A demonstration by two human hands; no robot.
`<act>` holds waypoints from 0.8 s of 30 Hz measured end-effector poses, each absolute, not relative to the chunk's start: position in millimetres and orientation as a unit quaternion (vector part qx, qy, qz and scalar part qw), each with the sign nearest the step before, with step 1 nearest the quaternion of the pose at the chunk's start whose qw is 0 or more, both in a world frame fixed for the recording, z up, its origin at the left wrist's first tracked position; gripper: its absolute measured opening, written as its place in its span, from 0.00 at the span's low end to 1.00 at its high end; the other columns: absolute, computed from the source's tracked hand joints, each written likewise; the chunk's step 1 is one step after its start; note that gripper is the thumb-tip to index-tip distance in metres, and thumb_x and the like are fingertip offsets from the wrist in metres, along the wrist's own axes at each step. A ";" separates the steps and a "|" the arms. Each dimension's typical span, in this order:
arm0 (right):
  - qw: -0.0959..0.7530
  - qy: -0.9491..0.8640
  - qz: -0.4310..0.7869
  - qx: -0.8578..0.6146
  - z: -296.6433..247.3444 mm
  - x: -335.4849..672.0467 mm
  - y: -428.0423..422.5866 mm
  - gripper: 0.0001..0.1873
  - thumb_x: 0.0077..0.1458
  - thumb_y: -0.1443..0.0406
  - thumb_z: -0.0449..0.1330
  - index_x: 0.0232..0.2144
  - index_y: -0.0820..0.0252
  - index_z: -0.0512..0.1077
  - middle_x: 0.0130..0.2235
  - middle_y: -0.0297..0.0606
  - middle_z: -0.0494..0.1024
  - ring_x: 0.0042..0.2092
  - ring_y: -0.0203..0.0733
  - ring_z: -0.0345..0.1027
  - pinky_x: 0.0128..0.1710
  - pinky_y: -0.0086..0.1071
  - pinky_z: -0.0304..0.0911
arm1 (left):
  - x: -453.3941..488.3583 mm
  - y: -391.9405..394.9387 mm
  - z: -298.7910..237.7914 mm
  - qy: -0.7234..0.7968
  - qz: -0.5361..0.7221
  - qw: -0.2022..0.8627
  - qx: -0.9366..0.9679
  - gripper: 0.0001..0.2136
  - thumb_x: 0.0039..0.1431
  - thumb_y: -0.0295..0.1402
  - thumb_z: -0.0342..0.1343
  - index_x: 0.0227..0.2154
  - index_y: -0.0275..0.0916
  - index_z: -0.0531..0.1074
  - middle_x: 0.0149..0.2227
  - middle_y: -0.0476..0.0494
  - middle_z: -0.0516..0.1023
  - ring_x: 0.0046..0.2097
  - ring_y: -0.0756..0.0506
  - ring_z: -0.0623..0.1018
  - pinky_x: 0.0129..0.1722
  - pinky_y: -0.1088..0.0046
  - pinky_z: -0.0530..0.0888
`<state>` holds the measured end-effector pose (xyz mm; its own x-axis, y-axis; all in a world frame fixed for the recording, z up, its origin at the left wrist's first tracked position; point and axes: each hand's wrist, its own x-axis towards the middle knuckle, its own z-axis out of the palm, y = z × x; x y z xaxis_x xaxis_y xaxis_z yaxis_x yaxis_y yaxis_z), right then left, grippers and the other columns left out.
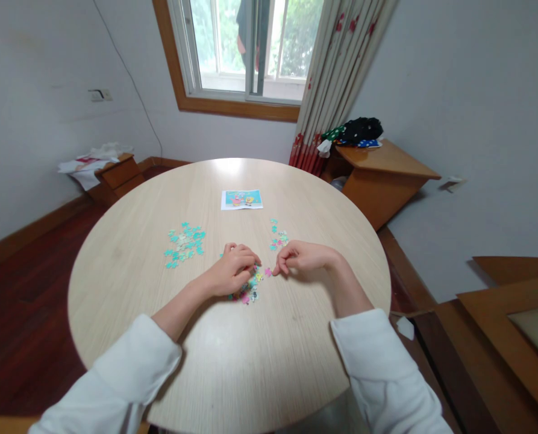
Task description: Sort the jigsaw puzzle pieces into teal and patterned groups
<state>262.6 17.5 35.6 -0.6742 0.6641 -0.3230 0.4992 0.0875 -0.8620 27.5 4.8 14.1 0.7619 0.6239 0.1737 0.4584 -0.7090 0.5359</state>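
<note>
Low over the central heap of small jigsaw puzzle pieces (246, 296) is my left hand (236, 268), its fingers bent but apart and covering part of the heap. Nothing shows gripped in it. A pink puzzle piece (267, 272) lies just right of the heap, at the index fingertip of my right hand (298, 256). That hand's other fingers are curled loosely, and the piece does not look pinched. Behind the right hand sits a small group of mixed pieces (278, 241). Turquoise and pale pieces (185, 244) are spread out on the left.
A printed cartoon picture (241, 200) lies toward the far side of the round wooden table (232, 374). Beyond the table are a window, a curtain (329, 78) and a wooden desk (386, 166) with cloths on it. A small cabinet (119, 175) stands at left.
</note>
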 end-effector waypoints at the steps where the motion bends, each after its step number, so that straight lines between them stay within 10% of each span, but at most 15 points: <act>1: 0.083 -0.737 0.546 -0.390 34.4 259.0 17.9 0.07 0.39 0.71 0.52 0.15 0.60 0.68 0.25 0.38 0.77 0.42 0.43 0.73 0.35 0.29 0.61 | 27.6 5.0 14.0 0.298 0.175 0.237 0.908 0.12 0.53 0.26 0.44 0.34 0.39 0.74 0.43 0.44 0.78 0.49 0.42 0.69 0.52 0.57 0.54; 7: 0.294 -0.656 0.436 -0.541 18.6 257.9 29.6 0.08 0.43 0.69 0.51 0.15 0.59 0.63 0.30 0.41 0.79 0.34 0.39 0.72 0.29 0.28 0.59 | 27.1 6.6 9.8 0.297 0.163 0.242 0.909 0.13 0.55 0.27 0.44 0.35 0.41 0.74 0.48 0.46 0.77 0.52 0.41 0.66 0.53 0.56 0.54; 16: 0.300 -0.672 0.431 -0.522 3.8 254.5 27.7 0.12 0.45 0.69 0.53 0.13 0.58 0.61 0.20 0.37 0.72 0.40 0.44 0.73 0.32 0.28 0.58 | 23.3 11.5 6.7 0.310 0.198 0.225 0.902 0.11 0.54 0.27 0.44 0.32 0.39 0.72 0.45 0.44 0.77 0.50 0.43 0.69 0.52 0.58 0.55; 24: 0.359 -0.634 0.380 -0.570 7.5 260.3 37.0 0.10 0.46 0.67 0.52 0.16 0.58 0.63 0.31 0.40 0.78 0.39 0.41 0.71 0.39 0.33 0.61 | 24.9 8.1 10.7 0.311 0.182 0.238 0.902 0.12 0.59 0.30 0.44 0.33 0.40 0.73 0.48 0.44 0.77 0.51 0.42 0.67 0.53 0.56 0.54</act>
